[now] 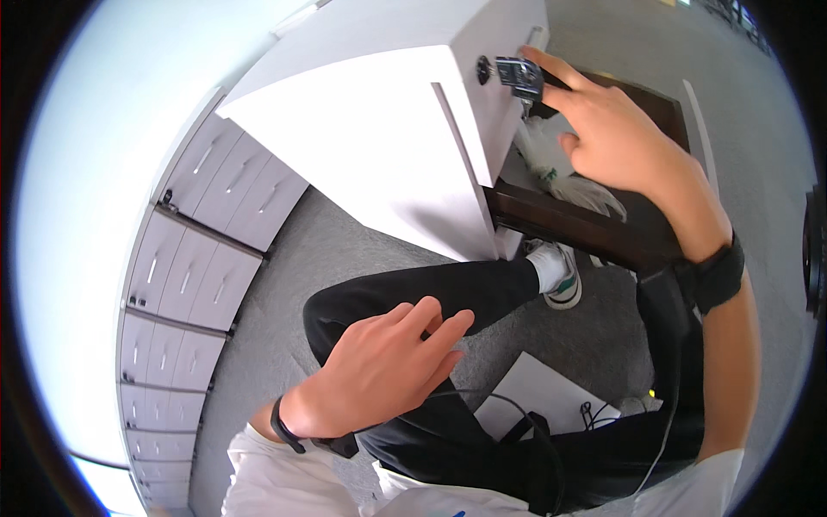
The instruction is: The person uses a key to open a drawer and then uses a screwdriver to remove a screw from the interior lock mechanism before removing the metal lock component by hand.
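Near the top right of the white drawer cabinet (370,138), my right hand (616,129) reaches to the side face with index and middle fingers apart, beside a small black-and-silver key fob or similar piece (521,79) at the round lock (483,69). A fingertip is by the slim handle; whether it presses is unclear. Below this hand is an open dark-framed drawer (568,215) with crumpled translucent plastic (577,189) inside. My left hand (379,366) hovers above my bent leg with its fingers loosely curved and apart, holding nothing visible.
A long row of drawer units (198,250) lines the left side. My legs and sneakered foot (558,276) are on the grey floor (258,336) below the cabinet. A white sheet or panel (525,383) with dark cords lies near my knee.
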A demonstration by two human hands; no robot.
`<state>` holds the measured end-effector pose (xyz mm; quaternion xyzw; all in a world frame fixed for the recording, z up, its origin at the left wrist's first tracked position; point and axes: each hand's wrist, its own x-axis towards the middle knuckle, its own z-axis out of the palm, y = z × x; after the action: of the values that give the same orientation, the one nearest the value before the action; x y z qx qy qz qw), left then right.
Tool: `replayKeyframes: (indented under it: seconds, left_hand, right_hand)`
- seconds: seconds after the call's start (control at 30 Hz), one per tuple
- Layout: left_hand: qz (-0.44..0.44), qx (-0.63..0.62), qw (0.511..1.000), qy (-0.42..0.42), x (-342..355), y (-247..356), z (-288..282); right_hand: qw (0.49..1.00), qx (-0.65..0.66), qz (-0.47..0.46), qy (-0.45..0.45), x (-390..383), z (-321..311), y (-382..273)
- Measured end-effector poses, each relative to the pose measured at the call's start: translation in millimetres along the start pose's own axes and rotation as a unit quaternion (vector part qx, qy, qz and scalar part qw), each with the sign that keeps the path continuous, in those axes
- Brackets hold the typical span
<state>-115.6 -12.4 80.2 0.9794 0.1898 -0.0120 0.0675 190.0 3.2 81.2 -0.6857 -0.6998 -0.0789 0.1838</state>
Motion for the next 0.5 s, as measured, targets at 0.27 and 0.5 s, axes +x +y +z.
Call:
replayKeyframes:
  seconds: [0.27,0.5]
  left_hand:
    - [-0.017,-0.086,0.993,0.082,-14,-2,7]
    - [-0.029,-0.286,0.945,0.153,-18,-14,25]
  right_hand:
    - [0.998,0.016,-0.035,0.049,-9,-2,22]
    - [0.989,0.13,0.052,0.047,-111,-39,33]
